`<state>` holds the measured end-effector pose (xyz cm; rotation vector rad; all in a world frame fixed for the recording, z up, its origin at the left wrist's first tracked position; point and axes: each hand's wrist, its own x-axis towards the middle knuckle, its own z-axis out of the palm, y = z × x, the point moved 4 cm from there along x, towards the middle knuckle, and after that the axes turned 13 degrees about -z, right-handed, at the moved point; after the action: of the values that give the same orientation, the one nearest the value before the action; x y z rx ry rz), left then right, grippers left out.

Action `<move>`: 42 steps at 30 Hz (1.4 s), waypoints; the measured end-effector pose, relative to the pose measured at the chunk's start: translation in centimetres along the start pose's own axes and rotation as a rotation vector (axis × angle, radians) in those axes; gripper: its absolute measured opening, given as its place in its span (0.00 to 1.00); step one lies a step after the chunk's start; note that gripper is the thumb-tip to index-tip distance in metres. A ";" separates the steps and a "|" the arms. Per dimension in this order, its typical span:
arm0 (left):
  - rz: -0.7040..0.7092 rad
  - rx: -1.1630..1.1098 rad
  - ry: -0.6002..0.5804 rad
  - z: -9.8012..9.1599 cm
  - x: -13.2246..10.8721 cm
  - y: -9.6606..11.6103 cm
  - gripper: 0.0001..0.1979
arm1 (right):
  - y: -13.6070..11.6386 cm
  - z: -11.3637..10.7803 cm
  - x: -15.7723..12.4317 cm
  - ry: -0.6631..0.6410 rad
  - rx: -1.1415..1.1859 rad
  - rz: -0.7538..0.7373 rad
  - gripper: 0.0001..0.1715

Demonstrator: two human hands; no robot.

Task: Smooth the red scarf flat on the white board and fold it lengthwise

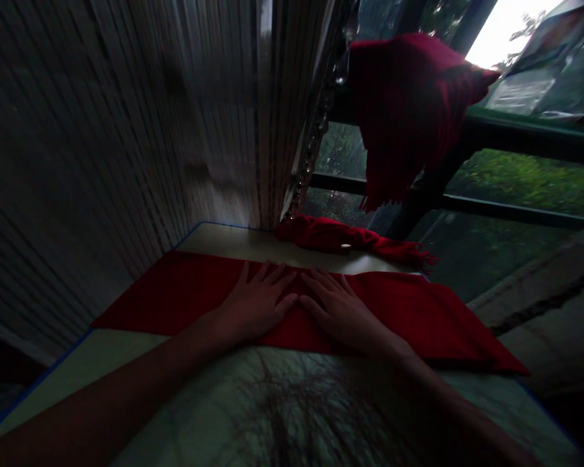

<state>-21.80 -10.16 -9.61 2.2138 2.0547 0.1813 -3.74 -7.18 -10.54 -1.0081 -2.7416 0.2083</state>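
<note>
A long red cloth [175,288] lies flat across a glossy table [102,357], spread from the left edge to the right edge. My left hand [257,301] rests palm down on the middle of the cloth, fingers stretched out. Right beside it, my right hand [338,308] also lies flat on the cloth with fingers spread. The thumbs nearly touch. Neither hand holds anything.
A second red fringed scarf [350,239] lies bunched at the table's far edge. A third red scarf [409,110] hangs over a dark railing [516,139] at the upper right. A ribbed wall [102,130] rises close on the left. Greenery shows beyond the railing.
</note>
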 end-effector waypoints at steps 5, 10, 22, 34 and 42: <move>-0.059 0.004 -0.032 -0.2 0.1 -1.7 0.33 | 2.0 -0.3 -0.7 0.012 -0.026 0.093 0.39; -0.037 0.031 0.027 -1.0 -0.4 -1.4 0.34 | 2.1 -0.4 -0.8 0.006 -0.021 0.103 0.38; 0.173 -0.044 -0.087 -0.1 -1.5 0.6 0.38 | 2.3 -0.6 -1.2 0.027 -0.023 0.047 0.39; 0.173 -0.056 -0.102 -0.3 -1.7 1.0 0.39 | 3.3 -0.4 -2.0 0.056 0.028 0.003 0.38; 0.147 -0.069 -0.126 -0.6 -1.8 1.4 0.38 | 3.4 -0.4 -2.4 0.020 0.039 0.024 0.39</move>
<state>-20.63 -12.04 -8.84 2.2724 1.7963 0.1202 0.30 -6.14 -11.25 -1.0280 -2.6982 0.2526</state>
